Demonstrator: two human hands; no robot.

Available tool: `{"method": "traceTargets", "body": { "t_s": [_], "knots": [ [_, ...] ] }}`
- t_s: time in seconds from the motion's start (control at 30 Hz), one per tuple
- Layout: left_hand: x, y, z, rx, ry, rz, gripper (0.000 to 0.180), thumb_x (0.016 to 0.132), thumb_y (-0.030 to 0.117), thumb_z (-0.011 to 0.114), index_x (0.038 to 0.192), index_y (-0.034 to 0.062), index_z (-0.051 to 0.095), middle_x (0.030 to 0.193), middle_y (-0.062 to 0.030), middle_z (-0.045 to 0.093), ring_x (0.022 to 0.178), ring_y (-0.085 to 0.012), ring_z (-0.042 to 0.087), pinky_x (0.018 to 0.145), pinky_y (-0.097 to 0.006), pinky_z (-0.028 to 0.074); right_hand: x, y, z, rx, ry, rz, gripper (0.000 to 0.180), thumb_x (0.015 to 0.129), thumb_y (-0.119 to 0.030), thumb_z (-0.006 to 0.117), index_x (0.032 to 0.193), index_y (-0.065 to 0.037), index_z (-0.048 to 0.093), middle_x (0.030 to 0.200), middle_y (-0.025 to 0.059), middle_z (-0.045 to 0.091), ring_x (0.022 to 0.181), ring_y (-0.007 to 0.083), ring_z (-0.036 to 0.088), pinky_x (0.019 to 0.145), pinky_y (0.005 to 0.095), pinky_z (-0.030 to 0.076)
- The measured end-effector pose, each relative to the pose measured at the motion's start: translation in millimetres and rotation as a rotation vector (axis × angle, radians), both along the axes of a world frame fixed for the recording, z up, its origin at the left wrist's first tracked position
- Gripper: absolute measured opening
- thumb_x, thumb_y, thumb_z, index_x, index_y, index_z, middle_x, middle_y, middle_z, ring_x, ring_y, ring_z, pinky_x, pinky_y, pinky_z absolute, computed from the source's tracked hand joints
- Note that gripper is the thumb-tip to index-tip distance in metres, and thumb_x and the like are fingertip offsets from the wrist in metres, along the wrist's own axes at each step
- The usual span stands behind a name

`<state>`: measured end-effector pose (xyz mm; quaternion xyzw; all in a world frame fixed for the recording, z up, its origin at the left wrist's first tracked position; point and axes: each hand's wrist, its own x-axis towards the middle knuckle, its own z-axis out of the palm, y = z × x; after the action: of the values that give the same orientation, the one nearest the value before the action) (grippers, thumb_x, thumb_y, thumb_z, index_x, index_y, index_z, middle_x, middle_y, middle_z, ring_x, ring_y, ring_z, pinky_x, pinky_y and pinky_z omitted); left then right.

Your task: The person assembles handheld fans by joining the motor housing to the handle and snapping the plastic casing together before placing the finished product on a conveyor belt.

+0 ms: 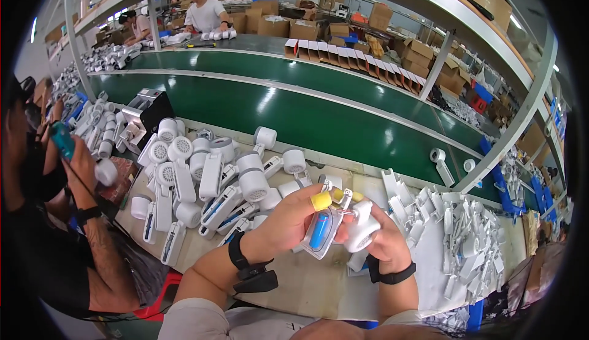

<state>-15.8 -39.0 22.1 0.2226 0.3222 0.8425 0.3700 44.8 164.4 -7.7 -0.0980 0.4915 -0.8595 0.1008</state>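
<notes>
Both my hands are together in front of me over the table, on one part-assembled handheld fan. My left hand (289, 218), a yellow cover on its thumb tip, grips the opened white handle (310, 245), in which a blue cylindrical battery (319, 231) lies bare. My right hand (390, 240) is closed around the round white fan head (363, 235), next to the handle. Thin wires appear to run between the two parts. Yellow also shows on fingertips behind the handle's top, partly hidden. Black bands circle both my wrists.
Piled fan units (211, 177) cover the table on the left; loose white casing parts (469, 242) are heaped on the right. Beyond runs a green conveyor belt (288, 112) with a black machine (149, 116) near it. A co-worker's arm (101, 260) is close on my left. Metal posts frame the bench.
</notes>
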Motion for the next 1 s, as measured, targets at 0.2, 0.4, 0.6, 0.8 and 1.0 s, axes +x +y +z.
{"method": "traceTargets", "body": {
  "t_s": [0.2, 0.4, 0.6, 0.8, 1.0],
  "knots": [
    [-15.5, 3.1, -14.3, -0.294, 0.115, 0.007, 0.028, 0.088, 0.017, 0.042, 0.109, 0.0000, 0.049, 0.089, -0.0141, 0.061, 0.067, -0.0216, 0.062, 0.060, -0.031, 0.051, -2.8, 23.0, 12.0, 0.865, 0.587, -0.503, 0.071, 0.061, 0.007, 0.071, 0.124, -0.006, 0.041, 0.122, 0.0102, 0.045, 0.113, 0.0223, 0.048, 0.094, 0.0344, 0.040],
    [-22.2, 11.2, -30.3, -0.444, 0.155, -0.008, 0.022, 0.085, 0.012, 0.041, 0.101, -0.0002, 0.050, 0.086, -0.0114, 0.061, 0.067, -0.0176, 0.062, 0.057, -0.028, 0.050, -7.7, 28.1, 11.8, 0.940, 0.548, -0.421, 0.068, 0.062, 0.006, 0.072, 0.123, -0.009, 0.043, 0.125, 0.0096, 0.040, 0.114, 0.0226, 0.046, 0.094, 0.0340, 0.041],
    [-19.8, 14.2, -36.4, -0.556, 0.320, 0.141, 0.020, 0.082, 0.014, 0.054, 0.096, 0.0005, 0.051, 0.081, -0.0074, 0.061, 0.065, -0.0137, 0.060, 0.054, -0.025, 0.047, -5.1, 20.3, 13.9, 1.130, 0.671, -0.501, 0.066, 0.063, 0.005, 0.071, 0.121, -0.010, 0.044, 0.122, 0.0109, 0.043, 0.113, 0.0260, 0.047, 0.093, 0.0355, 0.042],
    [-20.4, 12.0, -49.8, -0.711, 0.720, 0.413, 0.029, 0.074, 0.019, 0.061, 0.090, -0.0023, 0.051, 0.070, -0.0092, 0.059, 0.058, -0.0144, 0.057, 0.051, -0.029, 0.043, 0.9, 5.2, 18.2, 1.340, 0.915, -0.595, 0.061, 0.063, 0.005, 0.071, 0.117, -0.009, 0.047, 0.117, 0.0124, 0.046, 0.116, 0.0352, 0.046, 0.092, 0.0403, 0.043],
    [-19.4, 11.5, -41.0, -0.559, 0.704, 0.223, 0.016, 0.077, 0.009, 0.058, 0.089, 0.0008, 0.053, 0.076, -0.0053, 0.061, 0.064, -0.0103, 0.057, 0.056, -0.026, 0.046, 14.7, 9.5, 32.9, 1.261, 0.915, -0.537, 0.064, 0.062, -0.003, 0.075, 0.119, -0.010, 0.046, 0.119, 0.0138, 0.045, 0.111, 0.0356, 0.048, 0.092, 0.0382, 0.041]
  ]
}}
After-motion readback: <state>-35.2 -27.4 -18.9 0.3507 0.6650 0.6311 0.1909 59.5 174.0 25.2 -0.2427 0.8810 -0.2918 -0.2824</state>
